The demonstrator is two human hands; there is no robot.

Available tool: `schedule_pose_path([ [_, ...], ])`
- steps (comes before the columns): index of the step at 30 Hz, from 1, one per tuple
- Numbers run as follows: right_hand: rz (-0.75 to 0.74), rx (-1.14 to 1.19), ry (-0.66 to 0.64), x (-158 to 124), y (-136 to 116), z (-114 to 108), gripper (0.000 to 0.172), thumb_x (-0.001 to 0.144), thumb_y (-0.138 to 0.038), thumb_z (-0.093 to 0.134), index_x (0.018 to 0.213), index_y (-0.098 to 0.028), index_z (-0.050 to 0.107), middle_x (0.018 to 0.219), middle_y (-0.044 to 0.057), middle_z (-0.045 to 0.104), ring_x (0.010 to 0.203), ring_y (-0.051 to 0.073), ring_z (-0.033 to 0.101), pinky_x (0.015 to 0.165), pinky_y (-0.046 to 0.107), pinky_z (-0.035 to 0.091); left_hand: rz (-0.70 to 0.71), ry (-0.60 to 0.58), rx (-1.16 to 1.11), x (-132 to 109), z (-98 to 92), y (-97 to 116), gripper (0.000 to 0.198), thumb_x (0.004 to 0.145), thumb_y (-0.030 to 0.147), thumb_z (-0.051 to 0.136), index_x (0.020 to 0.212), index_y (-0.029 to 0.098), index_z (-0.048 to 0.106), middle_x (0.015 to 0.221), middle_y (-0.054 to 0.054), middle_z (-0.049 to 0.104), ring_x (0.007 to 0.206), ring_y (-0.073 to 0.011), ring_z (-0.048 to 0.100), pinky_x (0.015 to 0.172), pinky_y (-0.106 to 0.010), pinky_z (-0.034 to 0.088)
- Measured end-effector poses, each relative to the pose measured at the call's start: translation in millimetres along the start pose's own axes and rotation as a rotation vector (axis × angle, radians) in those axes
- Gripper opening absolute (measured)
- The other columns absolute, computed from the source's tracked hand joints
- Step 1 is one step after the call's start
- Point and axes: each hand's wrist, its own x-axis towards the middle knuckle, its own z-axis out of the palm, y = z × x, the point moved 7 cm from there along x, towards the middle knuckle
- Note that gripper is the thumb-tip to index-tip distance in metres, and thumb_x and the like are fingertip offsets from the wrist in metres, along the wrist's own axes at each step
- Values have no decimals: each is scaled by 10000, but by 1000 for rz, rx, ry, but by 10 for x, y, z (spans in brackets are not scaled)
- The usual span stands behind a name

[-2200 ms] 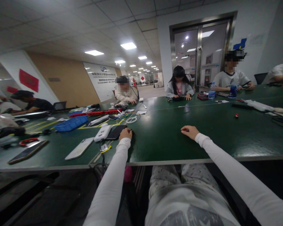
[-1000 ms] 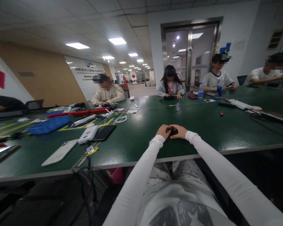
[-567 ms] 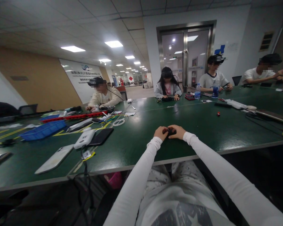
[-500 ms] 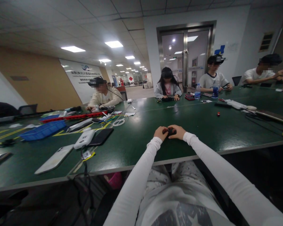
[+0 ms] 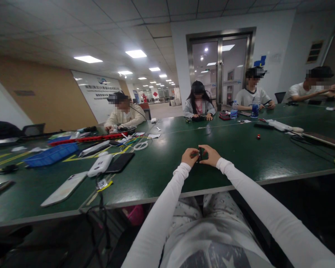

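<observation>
A small, thin black object [image 5: 200,154] stands on edge between my two hands, just above the green table; its kind is too small to make out. The fingers of my right hand [image 5: 210,155] pinch it from the right, thumb below and forefinger on top. My left hand [image 5: 190,157] is curled, its fingertips closed against the object's left side. Part of the object is hidden behind the fingers.
On the green table [image 5: 162,178], a white phone [image 5: 64,189], a white power bank [image 5: 100,164], a black phone [image 5: 119,162] and a blue tray [image 5: 50,154] lie to the left. A small red item [image 5: 258,136] lies right. Several people sit across the table.
The black object has turned from lying flat to standing on edge between my hands. My right forefinger has risen to its top; both hands stay in nearly the same place.
</observation>
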Motion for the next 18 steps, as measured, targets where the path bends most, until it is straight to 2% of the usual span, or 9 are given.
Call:
schedule_pose_path([
  [13,8,6,4,-2,-19,-21,731,512,-273,683,1167,-203,365,1155,93,396,642,113,508,731,328,431,-22,27,-77,23,-9,-66,229,610,162,569,838,174,553,903,-46,540,811,-122,540,702,-265,456],
  [18,20,17,5,-5,17,-12,733,520,-276,683,1173,-204,358,1160,96,381,610,96,501,703,325,443,-75,136,-149,75,-123,-180,244,573,164,605,814,161,567,829,-38,571,769,-123,546,728,-289,447],
])
